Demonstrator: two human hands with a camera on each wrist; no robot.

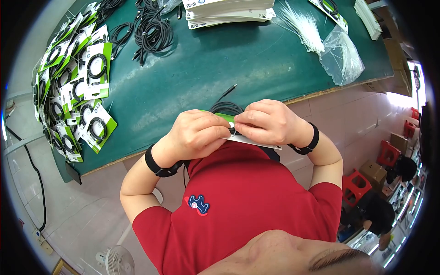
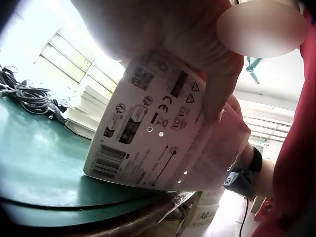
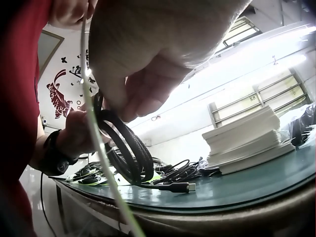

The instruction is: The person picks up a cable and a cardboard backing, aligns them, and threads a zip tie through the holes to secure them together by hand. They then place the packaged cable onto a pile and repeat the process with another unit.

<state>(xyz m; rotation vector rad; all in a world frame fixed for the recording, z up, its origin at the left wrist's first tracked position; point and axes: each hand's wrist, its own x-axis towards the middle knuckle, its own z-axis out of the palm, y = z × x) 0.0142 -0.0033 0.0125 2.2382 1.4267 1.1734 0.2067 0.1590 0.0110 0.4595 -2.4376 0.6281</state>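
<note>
Close to the person's body, at the table's front edge, both hands hold a white and green card [image 1: 250, 139] with a coiled black cable [image 1: 225, 108] against it. The left hand [image 1: 200, 133] pinches the card from one side, its fingers curled. From the other side the right hand [image 1: 269, 123] has thumb and fingertips together at the coil. In the left wrist view the card's printed back [image 2: 158, 128] shows, with a barcode and small holes. The right wrist view shows the cable coil [image 3: 129, 148] hanging below the right hand [image 3: 148, 54], its metal plug pointing outward. What lies between the fingertips is hidden.
Carded cables [image 1: 96, 66] pile up at the table's left. Loose black cables [image 1: 153, 34], a stack of white cards [image 1: 229, 13], white zip ties [image 1: 302, 30] and a clear bag [image 1: 341, 57] lie along the far side. The green table [image 1: 183, 73] ends just before the body.
</note>
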